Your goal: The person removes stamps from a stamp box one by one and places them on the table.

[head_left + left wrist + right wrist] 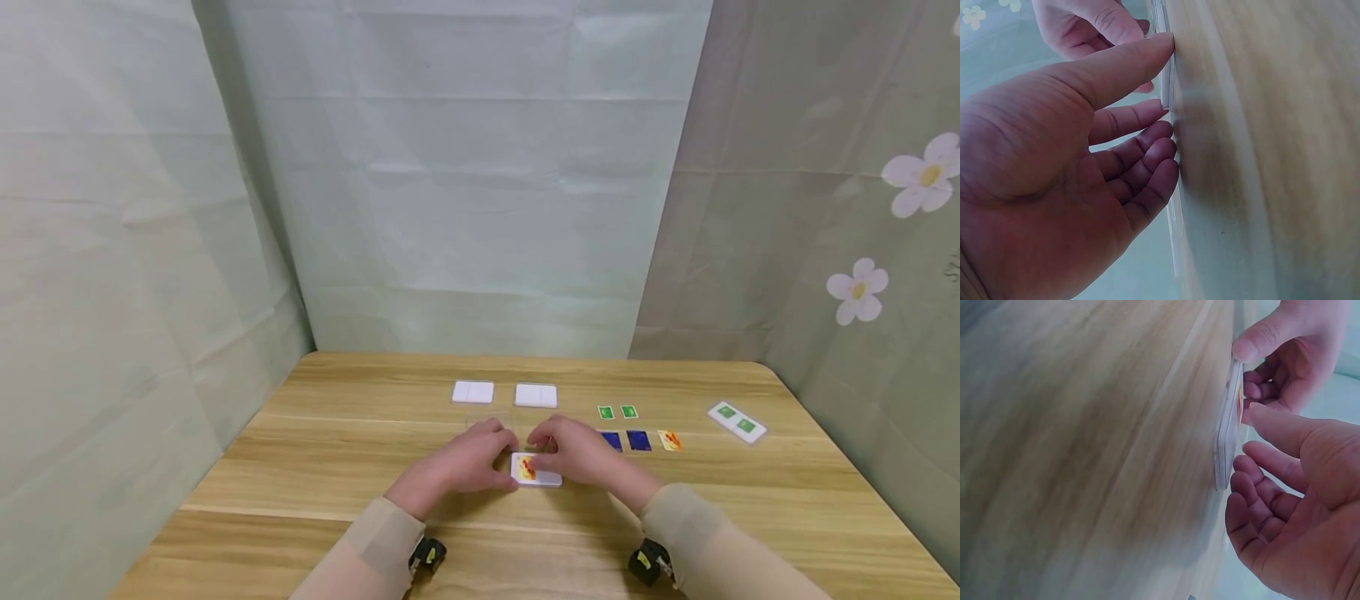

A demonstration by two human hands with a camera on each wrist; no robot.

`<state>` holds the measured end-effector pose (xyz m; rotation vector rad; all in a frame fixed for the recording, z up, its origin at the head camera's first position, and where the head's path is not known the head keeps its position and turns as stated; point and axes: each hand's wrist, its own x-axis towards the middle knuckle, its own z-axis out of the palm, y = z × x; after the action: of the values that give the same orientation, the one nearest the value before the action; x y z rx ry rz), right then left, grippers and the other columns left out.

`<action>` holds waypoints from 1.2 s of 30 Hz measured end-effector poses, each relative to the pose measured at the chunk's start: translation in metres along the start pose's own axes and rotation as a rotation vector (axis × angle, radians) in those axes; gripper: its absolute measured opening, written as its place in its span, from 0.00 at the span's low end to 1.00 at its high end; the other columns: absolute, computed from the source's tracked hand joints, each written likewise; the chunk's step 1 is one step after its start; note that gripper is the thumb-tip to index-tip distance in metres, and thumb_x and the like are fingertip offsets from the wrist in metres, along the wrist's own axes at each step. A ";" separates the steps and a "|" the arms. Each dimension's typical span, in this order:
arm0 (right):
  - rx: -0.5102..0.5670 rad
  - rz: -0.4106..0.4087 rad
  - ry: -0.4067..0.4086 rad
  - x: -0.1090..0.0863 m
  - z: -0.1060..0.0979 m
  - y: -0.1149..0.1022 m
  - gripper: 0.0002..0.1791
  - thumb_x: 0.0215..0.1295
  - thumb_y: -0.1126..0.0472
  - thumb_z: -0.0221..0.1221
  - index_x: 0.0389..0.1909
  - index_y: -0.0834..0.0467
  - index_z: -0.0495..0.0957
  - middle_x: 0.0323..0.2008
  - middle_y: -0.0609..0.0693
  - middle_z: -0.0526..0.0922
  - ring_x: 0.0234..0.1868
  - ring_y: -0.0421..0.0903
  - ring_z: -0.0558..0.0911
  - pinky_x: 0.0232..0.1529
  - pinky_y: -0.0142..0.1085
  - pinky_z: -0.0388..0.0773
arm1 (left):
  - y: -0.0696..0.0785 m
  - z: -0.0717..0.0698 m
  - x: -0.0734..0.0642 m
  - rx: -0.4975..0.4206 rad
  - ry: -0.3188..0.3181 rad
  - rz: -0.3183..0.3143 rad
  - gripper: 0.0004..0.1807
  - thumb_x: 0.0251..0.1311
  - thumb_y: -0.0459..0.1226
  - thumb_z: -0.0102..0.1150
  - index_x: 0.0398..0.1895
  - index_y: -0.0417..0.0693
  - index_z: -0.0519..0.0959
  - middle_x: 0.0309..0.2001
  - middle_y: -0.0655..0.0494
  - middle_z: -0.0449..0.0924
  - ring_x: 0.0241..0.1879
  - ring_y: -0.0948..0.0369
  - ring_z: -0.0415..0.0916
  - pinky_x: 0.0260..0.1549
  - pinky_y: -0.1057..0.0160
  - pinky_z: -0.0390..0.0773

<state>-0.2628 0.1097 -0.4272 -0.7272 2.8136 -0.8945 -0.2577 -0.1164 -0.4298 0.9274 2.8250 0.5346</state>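
A white rectangular card (549, 479) lies flat on the table between the hands, with a small orange-and-yellow picture tile (525, 468) on its left half. In the right wrist view the white card (1230, 434) shows a thick, layered edge. My left hand (474, 457) holds its left end, thumb at the near edge and index finger across from it. From the right, my right hand (581, 452) reaches over the card and its thumb presses at the picture tile. Its other fingers (1254, 500) bend loosely beside the card, holding nothing.
Two blank white cards (473, 392) lie toward the back. To the right are two small green tiles (606, 412), dark blue tiles (639, 440) and another orange tile (670, 440). A white card with two green pictures (737, 422) lies farther right. Cloth hangs (472, 208) around the table.
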 end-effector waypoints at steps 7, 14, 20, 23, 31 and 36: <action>-0.013 -0.003 -0.004 0.002 0.002 0.001 0.13 0.67 0.59 0.78 0.49 0.58 0.90 0.41 0.46 0.87 0.42 0.43 0.83 0.49 0.46 0.83 | 0.001 0.000 0.000 -0.004 -0.003 -0.001 0.25 0.62 0.45 0.83 0.57 0.45 0.84 0.53 0.55 0.78 0.50 0.61 0.74 0.56 0.58 0.80; -0.029 -0.024 -0.014 0.003 0.004 0.002 0.12 0.67 0.60 0.78 0.47 0.58 0.90 0.40 0.45 0.87 0.43 0.44 0.82 0.49 0.48 0.83 | 0.002 -0.002 -0.002 -0.009 -0.002 0.014 0.25 0.63 0.45 0.83 0.57 0.45 0.84 0.54 0.54 0.78 0.51 0.60 0.74 0.57 0.57 0.80; -0.027 -0.028 -0.020 0.003 0.004 0.003 0.10 0.67 0.59 0.78 0.45 0.57 0.90 0.39 0.45 0.86 0.42 0.43 0.81 0.48 0.47 0.82 | 0.001 -0.002 -0.001 -0.002 -0.001 0.018 0.25 0.63 0.45 0.83 0.57 0.45 0.84 0.53 0.55 0.78 0.51 0.60 0.74 0.57 0.57 0.80; -0.026 -0.018 -0.022 0.003 0.003 0.003 0.09 0.66 0.59 0.78 0.43 0.55 0.90 0.38 0.43 0.85 0.40 0.42 0.80 0.47 0.46 0.82 | 0.001 -0.001 -0.001 0.003 -0.001 0.015 0.25 0.63 0.45 0.83 0.57 0.45 0.84 0.53 0.55 0.78 0.51 0.60 0.74 0.57 0.57 0.80; -0.017 -0.006 -0.019 0.003 0.004 0.003 0.07 0.67 0.60 0.78 0.41 0.54 0.89 0.37 0.42 0.84 0.40 0.41 0.80 0.47 0.45 0.81 | 0.001 -0.002 -0.001 -0.001 -0.005 0.007 0.25 0.63 0.45 0.83 0.58 0.45 0.84 0.54 0.55 0.78 0.51 0.59 0.74 0.58 0.57 0.80; -0.009 -0.005 -0.017 0.004 0.004 0.004 0.06 0.69 0.62 0.77 0.41 0.55 0.89 0.36 0.42 0.84 0.39 0.40 0.80 0.47 0.45 0.81 | 0.000 -0.002 0.000 0.004 -0.003 0.007 0.25 0.64 0.45 0.83 0.58 0.45 0.84 0.54 0.55 0.78 0.52 0.60 0.74 0.58 0.57 0.80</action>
<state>-0.2668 0.1085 -0.4328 -0.7399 2.8038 -0.8723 -0.2578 -0.1169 -0.4283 0.9383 2.8222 0.5283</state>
